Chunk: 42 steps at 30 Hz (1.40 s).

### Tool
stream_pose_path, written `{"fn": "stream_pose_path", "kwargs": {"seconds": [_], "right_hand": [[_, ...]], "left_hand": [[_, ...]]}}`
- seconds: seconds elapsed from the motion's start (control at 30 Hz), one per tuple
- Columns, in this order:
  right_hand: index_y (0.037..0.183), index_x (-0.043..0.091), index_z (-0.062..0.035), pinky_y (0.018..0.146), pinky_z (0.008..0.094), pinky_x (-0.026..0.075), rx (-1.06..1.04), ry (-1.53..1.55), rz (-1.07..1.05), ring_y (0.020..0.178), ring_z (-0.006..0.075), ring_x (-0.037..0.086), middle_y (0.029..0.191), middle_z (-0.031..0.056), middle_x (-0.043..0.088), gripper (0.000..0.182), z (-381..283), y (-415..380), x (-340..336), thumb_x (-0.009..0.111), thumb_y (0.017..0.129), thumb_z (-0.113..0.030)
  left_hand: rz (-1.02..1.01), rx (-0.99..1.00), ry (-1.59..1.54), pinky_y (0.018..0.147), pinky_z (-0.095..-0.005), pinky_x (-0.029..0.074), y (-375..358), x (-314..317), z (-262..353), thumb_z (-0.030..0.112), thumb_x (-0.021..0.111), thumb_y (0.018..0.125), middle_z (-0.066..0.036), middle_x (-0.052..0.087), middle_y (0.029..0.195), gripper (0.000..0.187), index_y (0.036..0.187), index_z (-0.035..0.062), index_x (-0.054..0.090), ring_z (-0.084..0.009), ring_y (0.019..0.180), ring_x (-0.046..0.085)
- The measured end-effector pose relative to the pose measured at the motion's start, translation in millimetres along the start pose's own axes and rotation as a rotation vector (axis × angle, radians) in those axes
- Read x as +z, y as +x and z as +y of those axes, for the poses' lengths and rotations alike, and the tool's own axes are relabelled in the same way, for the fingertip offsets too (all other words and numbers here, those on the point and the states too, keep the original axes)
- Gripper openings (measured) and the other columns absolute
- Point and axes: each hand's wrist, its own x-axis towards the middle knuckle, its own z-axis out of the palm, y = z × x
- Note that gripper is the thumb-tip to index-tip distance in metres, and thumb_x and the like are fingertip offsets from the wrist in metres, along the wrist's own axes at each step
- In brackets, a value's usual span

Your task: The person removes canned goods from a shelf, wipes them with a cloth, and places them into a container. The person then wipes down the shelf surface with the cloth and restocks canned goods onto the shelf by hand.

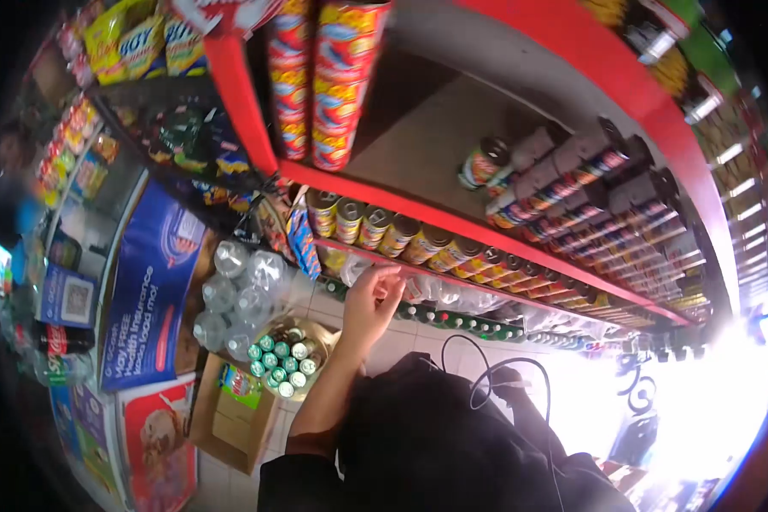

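Note:
My left hand (375,299) is raised beside the lower edge of a red-trimmed shelf (452,224), its fingers loosely bent and apart, with nothing seen in it. Nearest to it is a row of small cans with yellow labels (374,229), standing on the shelf. Clear plastic bottles (448,293) are behind and below that edge. My right hand (508,381) is small and dark at the right of my black shirt, close to a thin looping cable; its fingers cannot be made out.
Red cans (341,81) stand in tall stacks above; more cans (563,183) fill the upper shelf's right. Clear bottles (252,294), a tub of green-capped bottles (316,337) and a cardboard box (235,418) are at the left. Glare washes out the right side.

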Motion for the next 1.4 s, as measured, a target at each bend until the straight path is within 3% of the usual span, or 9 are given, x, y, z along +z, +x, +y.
{"fn": "stream_pose_path", "kwargs": {"seconds": [0.2,0.33,0.43,0.57,0.67,0.8,0.97,1.13,1.4], "right_hand": [[0.097,0.068,-0.0053,0.057,0.0341,0.051,-0.020,0.024,0.011,0.066,0.0165,0.064,0.074,0.0072,0.067,0.023,63.1,-9.9,28.1,0.078,0.087,-0.023],[0.098,0.065,-0.0060,0.054,0.0332,0.049,-0.100,-0.083,-0.003,0.062,0.0147,0.062,0.070,0.0057,0.064,0.023,103.5,-12.3,49.1,0.079,0.088,-0.022],[0.095,0.066,-0.0078,0.053,0.0357,0.050,-0.248,-0.368,0.167,0.058,0.0176,0.061,0.073,0.0059,0.067,0.032,173.3,-1.7,98.6,0.081,0.086,-0.034],[0.089,0.069,-0.0076,0.056,0.0379,0.053,-0.021,0.152,0.083,0.062,0.0229,0.066,0.077,0.0084,0.070,0.030,169.5,-11.3,104.0,0.072,0.090,-0.037],[0.085,0.073,-0.0085,0.059,0.0423,0.057,0.278,0.607,0.001,0.071,0.0299,0.072,0.079,0.0109,0.072,0.031,159.1,-3.3,106.2,0.057,0.099,-0.031],[0.083,0.071,-0.0059,0.063,0.0435,0.057,-0.087,0.108,0.141,0.075,0.0314,0.072,0.082,0.0144,0.073,0.041,76.3,-9.2,37.3,0.054,0.100,-0.039],[0.096,0.076,-0.0089,0.074,0.0433,0.057,0.117,0.339,0.146,0.082,0.0327,0.074,0.084,0.0179,0.074,0.044,-8.5,50.1,-39.9,0.064,0.091,-0.050],[0.106,0.072,-0.0026,0.078,0.0356,0.054,-0.391,0.412,0.464,0.086,0.0301,0.070,0.092,0.0165,0.071,0.024,-179.7,10.3,-188.6,0.078,0.088,-0.018],[0.102,0.075,-0.0101,0.076,0.0411,0.057,-1.048,0.232,0.431,0.090,0.0309,0.069,0.100,0.0093,0.067,0.020,-293.1,-23.8,-235.2,0.078,0.083,-0.015]], "left_hand": [[0.051,0.461,0.102,0.090,-0.0350,0.053,85.0,35.0,146.0,0.010,0.075,0.090,-0.011,0.065,0.115,0.046,0.132,0.0029,0.059,-0.0206,0.108,0.066],[0.247,0.673,0.475,0.094,-0.0421,0.053,150.8,72.6,142.1,0.012,0.078,0.080,-0.019,0.066,0.121,0.073,0.146,0.0028,0.047,-0.0345,0.111,0.065],[0.006,0.421,0.414,0.088,-0.0426,0.055,175.4,86.9,133.2,0.012,0.078,0.076,-0.022,0.068,0.112,0.079,0.146,-0.0010,0.046,-0.0366,0.102,0.069],[-0.046,0.223,0.396,0.086,-0.0512,0.054,178.6,88.6,137.2,0.021,0.080,0.073,-0.026,0.066,0.117,0.063,0.128,-0.0017,0.058,-0.0460,0.107,0.064],[0.136,0.410,0.544,0.088,-0.0503,0.053,175.0,89.3,130.3,0.021,0.082,0.072,-0.024,0.066,0.109,0.056,0.120,0.0002,0.062,-0.0445,0.106,0.063],[0.294,0.587,0.373,0.096,-0.0379,0.051,123.2,75.3,143.7,0.011,0.087,0.074,-0.014,0.061,0.122,0.065,0.130,0.0030,0.055,-0.0268,0.110,0.063],[-0.113,0.171,-0.314,0.088,-0.0300,0.053,24.7,82.9,120.1,0.001,0.080,0.078,-0.007,0.061,0.121,0.060,0.130,0.0053,0.052,-0.0140,0.103,0.062],[-0.255,-0.030,-0.082,0.086,-0.0292,0.053,-23.8,112.8,83.7,0.006,0.082,0.077,-0.006,0.064,0.111,0.057,0.127,0.0041,0.053,-0.0127,0.099,0.063],[-0.242,0.126,0.134,0.083,-0.0323,0.054,-37.5,134.1,56.7,0.006,0.085,0.073,-0.009,0.067,0.105,0.055,0.119,0.0014,0.056,-0.0180,0.096,0.067]]}}
